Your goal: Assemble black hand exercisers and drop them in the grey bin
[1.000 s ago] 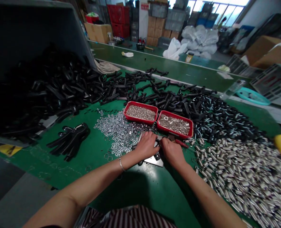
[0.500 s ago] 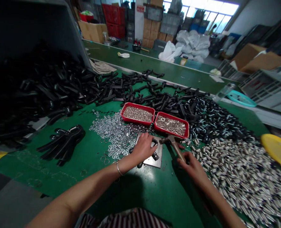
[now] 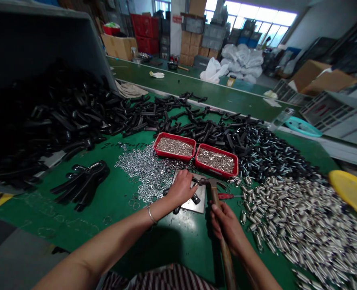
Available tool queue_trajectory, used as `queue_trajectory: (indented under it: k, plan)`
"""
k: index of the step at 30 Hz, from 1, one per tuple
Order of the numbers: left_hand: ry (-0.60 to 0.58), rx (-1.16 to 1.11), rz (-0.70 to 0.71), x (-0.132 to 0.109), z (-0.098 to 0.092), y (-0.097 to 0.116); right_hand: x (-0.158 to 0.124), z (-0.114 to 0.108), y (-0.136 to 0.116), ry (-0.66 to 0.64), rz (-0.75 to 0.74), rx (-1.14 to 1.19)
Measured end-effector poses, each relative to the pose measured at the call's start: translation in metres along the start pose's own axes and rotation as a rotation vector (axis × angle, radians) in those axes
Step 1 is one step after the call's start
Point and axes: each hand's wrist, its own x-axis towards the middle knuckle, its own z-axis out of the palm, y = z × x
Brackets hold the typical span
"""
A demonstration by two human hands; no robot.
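Two hands in frame, both busy, A enters. Left hand (image 3: 183,187) is palm down at the steel plate (image 3: 197,208), fingers bent over a small black part (image 3: 196,198) and pinning it there. Whether thumb and finger also pinch it, cannot tell. Right hand (image 3: 225,225) is wrapped tight round the hammer (image 3: 213,195) at mid-handle.

B asks: where does the hammer lie from each hand, and along what line?

A: Its long axis runs near to far, from the person's body toward the nearer red tray (image 3: 215,171), leaning a little left at the top. The head is at the far end, just right of the left fingertips and just beyond the black part. It sits crosswise, one end pointing left at the fingers. Touching the part or above it: cannot tell.

B: Which hand is nearer the part?

A: The left, which is on it. The right sits back toward the body, down the handle and off the plate. The part's own axis is mostly hidden under the fingers.

B: Surroundings?

A: Green desk (image 3: 118,201). Loose washers (image 3: 145,169) lie left of the plate and a heap of silver sleeves (image 3: 302,225) to the right. A red-handled screwdriver (image 3: 227,196) is just right of the hammer handle. Black handles (image 3: 75,117) are piled far left.
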Motion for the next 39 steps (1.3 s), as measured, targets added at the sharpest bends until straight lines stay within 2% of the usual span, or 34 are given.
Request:
queue_trajectory:
  k: [3, 6, 8, 10, 13, 16, 20, 22, 24, 27, 29, 32, 35, 37, 39]
  plan:
    - [-0.001, 0.01, 0.011, 0.0, 0.001, -0.002, -0.002, 0.003, 0.004, 0.106, -0.073, 0.012]
    - [0.002, 0.001, 0.008, 0.001, 0.002, -0.003, -0.002, 0.002, 0.009, 0.019, -0.03, -0.089]
    - [-0.004, -0.012, 0.002, 0.001, 0.001, -0.004, -0.001, -0.003, 0.007, 0.019, -0.047, -0.23]
    - [-0.02, -0.021, 0.005, 0.001, -0.001, -0.005, 0.001, -0.011, 0.0, 0.105, -0.157, -0.439]
    - [-0.025, -0.038, 0.006, 0.001, -0.003, -0.005, 0.002, -0.024, -0.018, 0.192, -0.418, -0.814]
    - [-0.02, -0.061, 0.003, 0.002, -0.002, -0.004, 0.004, -0.031, -0.037, 0.148, -0.595, -1.136]
    - [-0.04, -0.041, -0.001, 0.002, -0.006, -0.001, 0.01, -0.034, -0.06, -0.028, -0.498, -1.36]
    - [-0.049, -0.017, -0.022, -0.004, -0.014, 0.0, 0.007, -0.033, -0.071, -0.082, -0.476, -1.335]
    - [-0.04, -0.009, -0.046, -0.015, -0.022, -0.001, -0.001, -0.029, -0.077, -0.079, -0.519, -1.262]
    - [-0.055, -0.012, -0.084, -0.034, -0.03, -0.005, -0.012, -0.019, -0.073, -0.035, -0.648, -1.136]
    - [-0.087, -0.01, -0.11, -0.043, -0.03, -0.007, -0.013, -0.014, -0.066, -0.027, -0.664, -1.13]
    - [-0.094, -0.011, -0.109, -0.048, -0.024, -0.009, -0.006, -0.013, -0.057, -0.096, -0.526, -1.176]
    - [-0.06, -0.017, -0.081, -0.047, -0.022, -0.008, -0.004, -0.024, -0.057, -0.143, -0.412, -1.053]
    - [-0.051, -0.047, -0.086, -0.044, -0.026, -0.006, -0.007, -0.037, -0.059, -0.054, -0.341, -0.895]
    - [-0.103, -0.174, -0.139, -0.039, -0.036, -0.006, -0.011, -0.057, -0.06, 0.1, -0.283, -0.742]
